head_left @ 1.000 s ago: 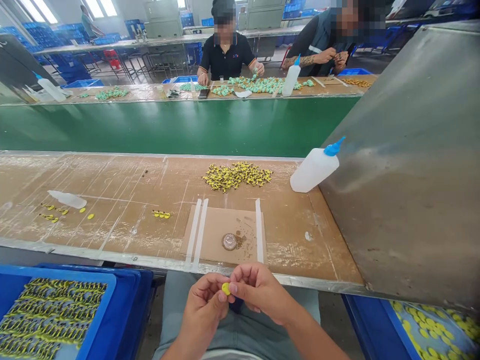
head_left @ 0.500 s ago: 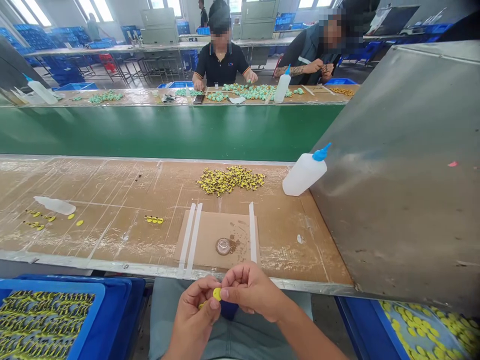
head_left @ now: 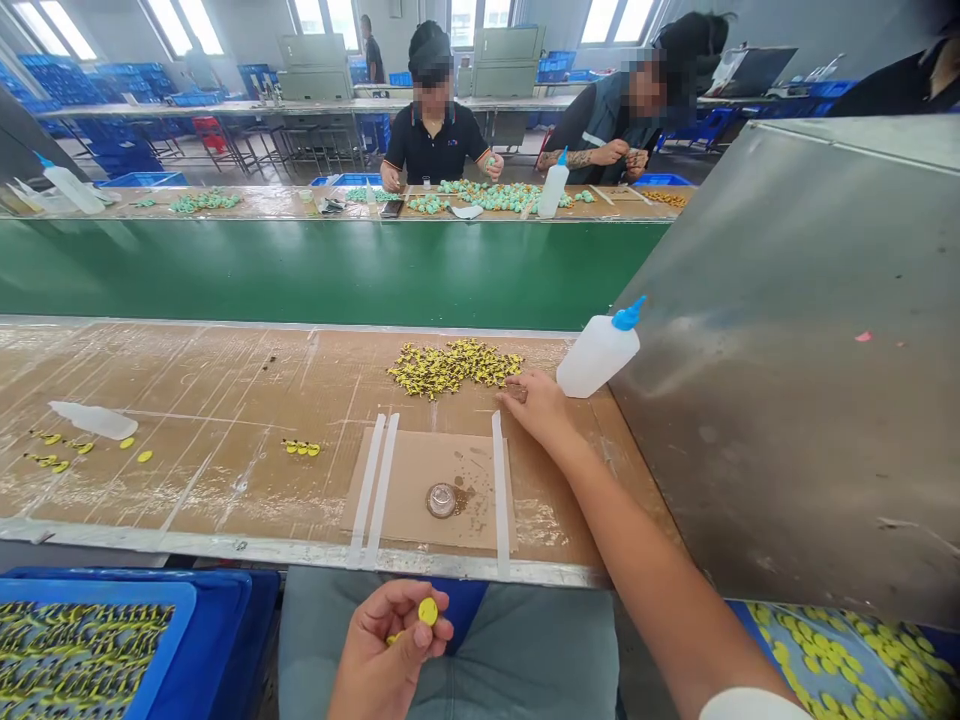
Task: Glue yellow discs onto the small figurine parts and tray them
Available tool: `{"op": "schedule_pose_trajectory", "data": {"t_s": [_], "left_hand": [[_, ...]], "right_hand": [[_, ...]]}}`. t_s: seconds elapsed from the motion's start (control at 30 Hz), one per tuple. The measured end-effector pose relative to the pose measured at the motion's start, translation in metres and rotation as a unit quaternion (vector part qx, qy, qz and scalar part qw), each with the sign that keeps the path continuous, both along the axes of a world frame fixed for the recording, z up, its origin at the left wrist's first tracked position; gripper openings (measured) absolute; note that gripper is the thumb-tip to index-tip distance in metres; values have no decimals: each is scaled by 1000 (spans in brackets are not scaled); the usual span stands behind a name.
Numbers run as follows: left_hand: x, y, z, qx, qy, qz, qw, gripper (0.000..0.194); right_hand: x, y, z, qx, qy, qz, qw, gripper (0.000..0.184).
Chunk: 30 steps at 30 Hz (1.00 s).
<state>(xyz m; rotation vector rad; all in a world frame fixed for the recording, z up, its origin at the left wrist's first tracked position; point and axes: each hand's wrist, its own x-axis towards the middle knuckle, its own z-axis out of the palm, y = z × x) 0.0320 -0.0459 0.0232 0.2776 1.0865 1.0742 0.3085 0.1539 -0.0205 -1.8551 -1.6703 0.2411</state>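
Observation:
My left hand (head_left: 397,640), low over my lap, pinches a small round yellow disc (head_left: 427,611) between thumb and fingers. A second bit of yellow (head_left: 392,638) shows inside that hand, mostly covered by the fingers. My right hand (head_left: 536,408) reaches out over the table to the right edge of a pile of small yellow and black pieces (head_left: 454,366). Its thumb and index finger are slightly apart, with nothing visible between them. Below the pile, a small round clear dish (head_left: 441,500) sits on a taped cardboard sheet (head_left: 412,470) with wet spots beside it.
A white bottle with a blue tip (head_left: 598,355) stands right of my hand, by a large metal housing (head_left: 795,370). Joined yellow pieces (head_left: 301,448) lie left. Blue trays flank my lap, the right one holding yellow discs (head_left: 825,650). Two people work beyond the green belt (head_left: 337,265).
My right hand has left the yellow disc and moved forward to the pile's right edge. My left hand keeps the disc over my lap. The head view has shifted slightly.

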Motion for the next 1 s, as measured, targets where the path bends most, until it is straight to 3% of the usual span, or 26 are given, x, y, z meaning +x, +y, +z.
{"op": "schedule_pose_trajectory", "data": {"t_s": [0.23, 0.57, 1.0], "left_hand": [[-8, 7, -5, -62, 2, 26, 998, 41], [-14, 14, -15, -88, -23, 40, 995, 41], [-19, 13, -15, -92, -29, 44, 994, 42]], "right_hand": [[5, 4, -14, -10, -43, 38, 998, 13], [8, 5, 3, -38, -85, 110, 990, 18], [11, 19, 2, -105, -77, 155, 979, 14]]}}
